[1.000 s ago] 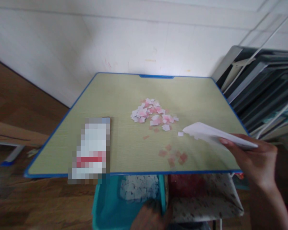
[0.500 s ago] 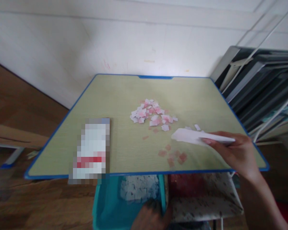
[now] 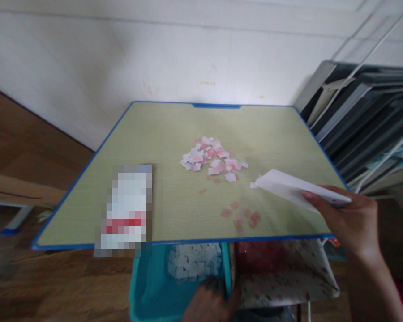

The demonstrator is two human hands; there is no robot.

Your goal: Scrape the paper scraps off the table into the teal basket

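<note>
- We see the right hand (image 3: 351, 219) at the right edge of the table (image 3: 161, 134), fingers pressed together on a folded white sheet (image 3: 289, 187), thumb on top.
- Folded white sheet is tilted, its far tip low over the tabletop and pointing left toward the pile of paper squares (image 3: 211, 158).
- 1 small white scrap (image 3: 253, 184) sits right at the sheet's tip, touching or just beside it; we cannot tell which.
- Pile of paper squares, pink and white, lies mid-table, well apart from the right hand, near the sheet's tip.
- A few faint pink scraps (image 3: 245, 219) lie scattered between the pile and the near edge of the table, just left of the sheet.
- Left hand (image 3: 210, 304) is low at the bottom of the view, below the table edge, at the rim of the teal bin (image 3: 147, 286); grip blurred, we cannot tell if it holds the rim.
- Teal bin holds a heap of white paper squares (image 3: 194, 263).
- Right of the bin we see a patterned cloth surface (image 3: 289, 277) under the table.
- A blurred-out rectangular item (image 3: 129, 208) lies on the near left part of the table, well apart from both hands.
- Stacked dark frames (image 3: 366, 116) lean against the white wall (image 3: 154, 58) right of the table.
- Nothing lies between the sheet's tip and the pile except bare tabletop.
</note>
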